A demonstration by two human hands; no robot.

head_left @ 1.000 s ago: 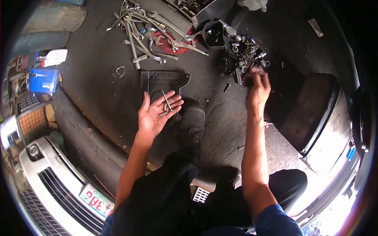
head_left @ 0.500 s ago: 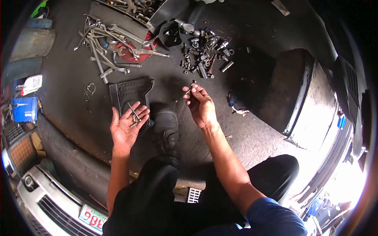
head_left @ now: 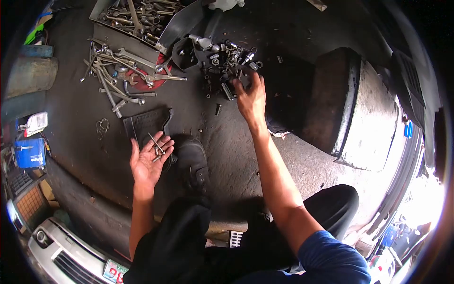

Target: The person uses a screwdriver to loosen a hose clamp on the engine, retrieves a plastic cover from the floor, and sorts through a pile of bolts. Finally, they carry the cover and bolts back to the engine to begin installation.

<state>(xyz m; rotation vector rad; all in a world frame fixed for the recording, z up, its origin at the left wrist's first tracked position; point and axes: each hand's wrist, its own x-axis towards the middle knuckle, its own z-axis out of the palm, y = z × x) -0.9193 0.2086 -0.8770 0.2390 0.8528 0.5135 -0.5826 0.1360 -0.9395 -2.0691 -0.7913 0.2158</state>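
Note:
My left hand (head_left: 149, 161) is palm up and open-fingered, with several bolts (head_left: 158, 146) lying across the palm and fingers, one of them long and thin. Below it is a black plastic cover (head_left: 147, 122) on the floor. My right hand (head_left: 251, 97) reaches over the near right edge of a pile of sockets and fasteners (head_left: 231, 59). Its fingers are spread and slightly curled, with nothing visible between them. A single bolt (head_left: 218, 109) lies on the floor left of that hand.
Wrenches (head_left: 113, 71) lie partly on a red round thing, near a metal toolbox (head_left: 177, 23) full of tools. A black container (head_left: 185, 54) stands beside the pile. At right is a large block-like object (head_left: 369, 113). My boot (head_left: 191, 163) is by my left hand.
My right hand has moved forward to the pile, and its fingers have spread. The small piece it held is no longer seen in it. A bolt now lies on the floor near the pile.

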